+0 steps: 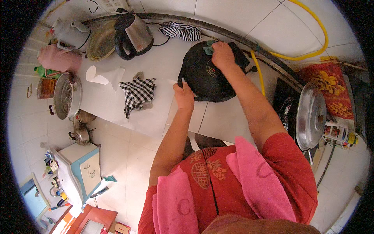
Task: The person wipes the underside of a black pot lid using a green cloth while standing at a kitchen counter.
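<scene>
A round black appliance [204,76], perhaps an electric griddle, lies on the white tiled counter before me. On its near left edge, my left hand [184,96] is closed around the black side handle. Across its upper part reaches my right hand [223,57], which presses a bunched green cloth [209,48] onto the black surface. A round emblem shows near the middle of that surface. Left of the appliance lies a black-and-white checked cloth [137,92], crumpled over something partly hidden. Behind it, against the wall, sits a black-and-white striped cloth [181,31].
An electric kettle [136,35] and a shallow oval basin [100,41] stand at the back left. A metal pan [67,96] is at the counter's left end. To the right, a domed metal lid [311,117] covers a pan; a yellow hose [321,29] runs along the wall.
</scene>
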`<state>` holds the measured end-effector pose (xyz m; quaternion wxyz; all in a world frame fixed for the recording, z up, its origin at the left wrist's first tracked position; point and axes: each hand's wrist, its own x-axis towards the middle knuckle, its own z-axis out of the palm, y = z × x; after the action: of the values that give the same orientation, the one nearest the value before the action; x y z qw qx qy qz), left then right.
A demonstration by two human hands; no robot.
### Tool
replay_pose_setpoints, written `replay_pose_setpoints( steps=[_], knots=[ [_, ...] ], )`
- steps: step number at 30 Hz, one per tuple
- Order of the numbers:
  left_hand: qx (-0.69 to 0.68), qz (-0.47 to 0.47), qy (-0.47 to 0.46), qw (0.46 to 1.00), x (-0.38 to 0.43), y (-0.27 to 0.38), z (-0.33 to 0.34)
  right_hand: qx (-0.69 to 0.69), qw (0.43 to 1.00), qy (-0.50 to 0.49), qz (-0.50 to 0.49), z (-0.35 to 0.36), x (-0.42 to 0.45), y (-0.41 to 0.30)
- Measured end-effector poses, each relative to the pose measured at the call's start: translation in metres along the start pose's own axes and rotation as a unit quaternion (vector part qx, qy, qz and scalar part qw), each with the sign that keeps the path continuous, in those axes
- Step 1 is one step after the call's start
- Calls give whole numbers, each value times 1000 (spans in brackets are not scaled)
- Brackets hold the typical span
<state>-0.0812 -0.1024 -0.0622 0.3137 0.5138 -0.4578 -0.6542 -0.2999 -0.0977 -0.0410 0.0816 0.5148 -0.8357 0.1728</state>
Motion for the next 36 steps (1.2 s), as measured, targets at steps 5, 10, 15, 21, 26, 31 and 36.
replay_pose_setpoints(
  steps=[5,10,15,21,26,31,36],
  knots=[
    [59,-10,6,998,6,0,-6,126,970,-97,-183,30,-31,-94],
    [53,-10,-13,998,3,0,-12,110,986,-32,-124,23,-7,-40],
    [97,1,-24,995,7,-6,-9,14,996,-7,86,28,24,-15],
    [111,22,16,993,14,-24,-9,124,982,-41,-133,49,4,-80],
    [57,51,33,996,14,-34,-6,62,991,-115,13,22,32,-28],
    [39,16,6,999,1,-6,-1,94,994,-55,11,32,20,-41],
    [31,52,12,998,15,-31,-9,219,939,-56,-257,29,-23,-78]
  ],
)
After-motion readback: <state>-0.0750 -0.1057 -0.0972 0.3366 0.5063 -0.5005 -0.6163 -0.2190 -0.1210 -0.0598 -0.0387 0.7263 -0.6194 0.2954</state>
